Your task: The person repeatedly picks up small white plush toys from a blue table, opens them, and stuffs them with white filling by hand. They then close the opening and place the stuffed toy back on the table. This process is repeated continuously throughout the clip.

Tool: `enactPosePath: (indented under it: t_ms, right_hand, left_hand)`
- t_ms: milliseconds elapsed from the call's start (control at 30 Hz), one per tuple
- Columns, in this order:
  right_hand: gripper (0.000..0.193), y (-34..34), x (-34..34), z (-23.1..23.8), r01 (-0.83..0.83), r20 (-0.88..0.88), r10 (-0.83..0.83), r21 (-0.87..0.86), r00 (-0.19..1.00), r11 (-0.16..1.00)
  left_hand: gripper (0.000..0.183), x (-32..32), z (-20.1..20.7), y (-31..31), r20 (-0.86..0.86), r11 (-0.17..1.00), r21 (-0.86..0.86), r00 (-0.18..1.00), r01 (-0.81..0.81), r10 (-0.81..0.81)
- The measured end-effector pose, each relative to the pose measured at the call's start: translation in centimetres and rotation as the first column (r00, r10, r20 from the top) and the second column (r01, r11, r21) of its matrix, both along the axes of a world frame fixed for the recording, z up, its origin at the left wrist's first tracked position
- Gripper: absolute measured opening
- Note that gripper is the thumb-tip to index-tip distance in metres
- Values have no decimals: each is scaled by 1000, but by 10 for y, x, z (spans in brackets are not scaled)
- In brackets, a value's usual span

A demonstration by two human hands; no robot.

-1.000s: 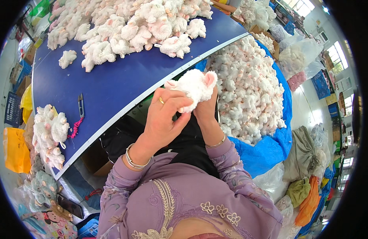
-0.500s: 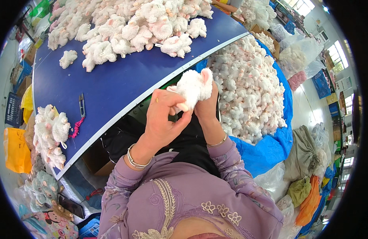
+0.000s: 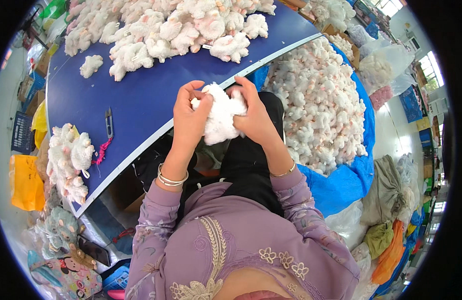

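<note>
Between my two hands, just off the table's metal edge, is a small white plush toy (image 3: 221, 119). My left hand (image 3: 190, 112) pinches its left side, thumb against the fluff. My right hand (image 3: 253, 112) grips the opposite side, fingers curled over the top. Part of the toy is hidden by my fingers, and its face cannot be made out. On the blue table (image 3: 141, 107) beyond lies a big heap of white plush toys (image 3: 191, 27), with one small plush piece (image 3: 91, 66) apart from it.
Thread snips (image 3: 109, 123) with a pink cord lie at left, near a smaller pile of plush toys (image 3: 68, 160). To my right a blue sack (image 3: 348, 172) brims with white plush pieces (image 3: 321, 105). A phone (image 3: 94, 250) lies at lower left.
Both hands have spread to either side of the plush toy and turned it; the pink ear seen before no longer shows. The toy has shifted slightly left and lower.
</note>
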State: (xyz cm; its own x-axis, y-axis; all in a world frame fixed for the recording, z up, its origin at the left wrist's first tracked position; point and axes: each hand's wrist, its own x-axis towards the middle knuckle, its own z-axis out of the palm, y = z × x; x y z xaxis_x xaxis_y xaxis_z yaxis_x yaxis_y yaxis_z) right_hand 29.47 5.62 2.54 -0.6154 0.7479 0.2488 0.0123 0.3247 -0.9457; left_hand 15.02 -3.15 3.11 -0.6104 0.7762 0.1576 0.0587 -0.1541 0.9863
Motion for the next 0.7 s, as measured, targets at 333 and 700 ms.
enactPosePath:
  t_ms: [333,700]
  right_hand:
    - [33,-9,-13,9,215,-31,-213,201,977,956]
    - [39,4,-23,10,434,-433,-248,409,867,803]
  left_hand:
    - [49,12,10,-15,-686,985,102,707,-141,172]
    - [58,26,6,-4,-600,906,393,702,-157,383]
